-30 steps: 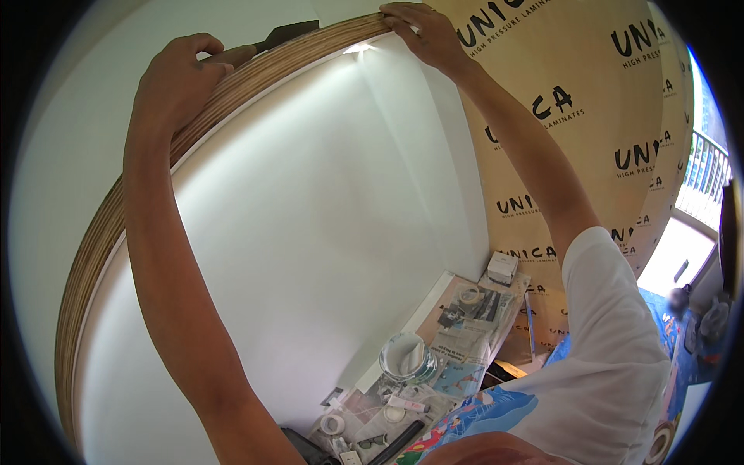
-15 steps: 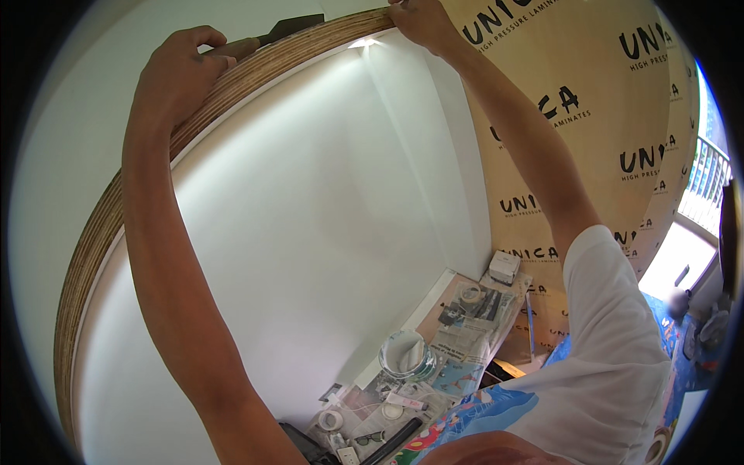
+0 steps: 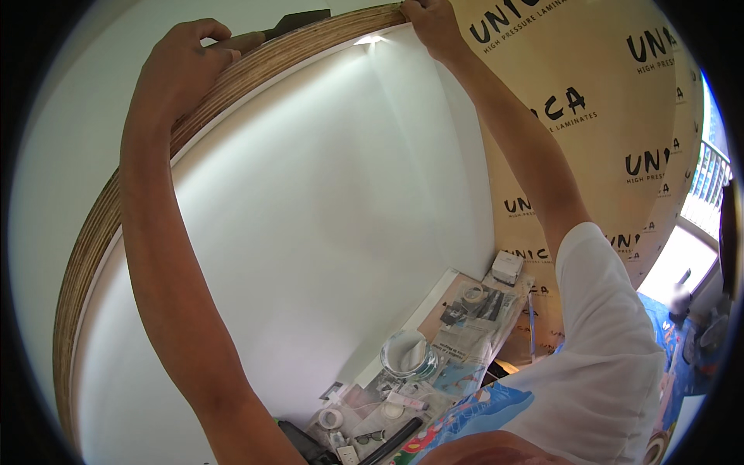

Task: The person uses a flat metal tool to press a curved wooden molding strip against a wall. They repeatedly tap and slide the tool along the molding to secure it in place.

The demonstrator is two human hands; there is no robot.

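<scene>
My left hand [image 3: 182, 74] is raised at the upper left, closed around the handle of a putty knife [image 3: 298, 25]. The knife's dark, wide blade points right, just above a layered plywood edge [image 3: 287, 56] that curves across the view. My left wrist crosses in front of that edge. At the top, my right hand [image 3: 434, 29] has its fingers closed at the right end of the plywood edge. Whatever is between those fingers, if anything, is too hidden to make out.
Below is a white wall panel [image 3: 310, 225] lit from above. Brown printed protective sheeting [image 3: 577, 163] covers the right side. On a paper-covered ledge sit a white tub [image 3: 403, 355], tape rolls [image 3: 330, 418], a small white box [image 3: 508, 266] and glasses [image 3: 370, 437]. A railing [image 3: 709, 178] shows far right.
My right hand has slid a little to the right along the plywood edge. The left hand and the putty knife stay almost in place; the whole view has shifted slightly.
</scene>
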